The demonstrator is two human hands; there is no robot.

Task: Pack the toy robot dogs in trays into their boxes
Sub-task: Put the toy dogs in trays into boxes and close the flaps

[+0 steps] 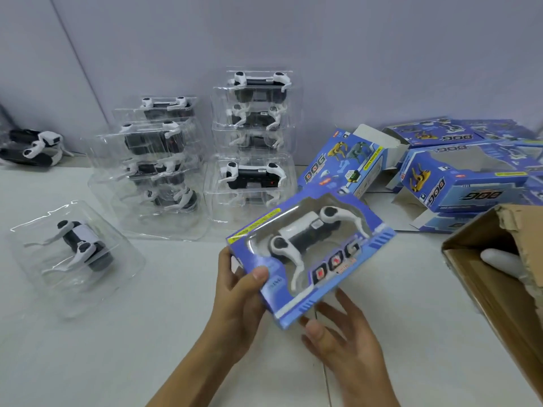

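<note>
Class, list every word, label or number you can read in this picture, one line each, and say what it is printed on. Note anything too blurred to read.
"DOG": front of the held box, below its window.
"DOG": empty box lying open behind it.
"DOG", upside down: stacked boxes at the right.
Yellow strip on the held box: too blurred.
Small labels on the dogs in the clear trays: too small.
Cardboard carton: no text visible.

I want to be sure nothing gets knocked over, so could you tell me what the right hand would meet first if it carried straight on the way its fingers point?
The right hand points up-left at the blue boxed dog, whose lower edge its fingertips already seem to touch.
</note>
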